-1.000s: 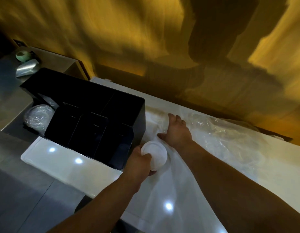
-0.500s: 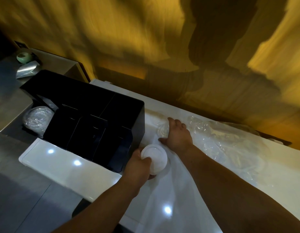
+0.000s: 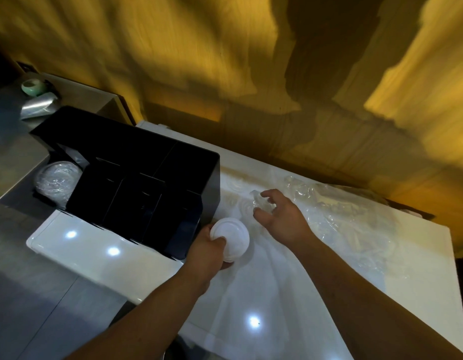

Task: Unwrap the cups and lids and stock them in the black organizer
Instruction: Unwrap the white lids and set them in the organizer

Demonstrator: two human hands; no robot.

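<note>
My left hand point(image 3: 208, 249) grips a stack of white lids point(image 3: 230, 239) just right of the black organizer point(image 3: 147, 183), whose open compartments look dark and bare. My right hand point(image 3: 279, 216) hovers over the white counter with fingers curled around a clear plastic lid point(image 3: 261, 203); whether the fingers have closed on it is unclear. More clear lids point(image 3: 233, 201) lie flat on the counter beside the organizer. A crumpled clear plastic wrap point(image 3: 355, 216) spreads to the right of my right hand.
A wrapped stack of clear lids point(image 3: 56, 180) sits left of the organizer, on a lower dark surface. A green tape roll point(image 3: 32, 87) and a silver pouch point(image 3: 38, 106) lie at the far left. The white counter point(image 3: 100, 255) ends near my left forearm. A wood-panelled wall stands behind.
My right hand has lifted off the counter and curled its fingers around a clear lid. My left hand with the white lids has stayed in about the same place.
</note>
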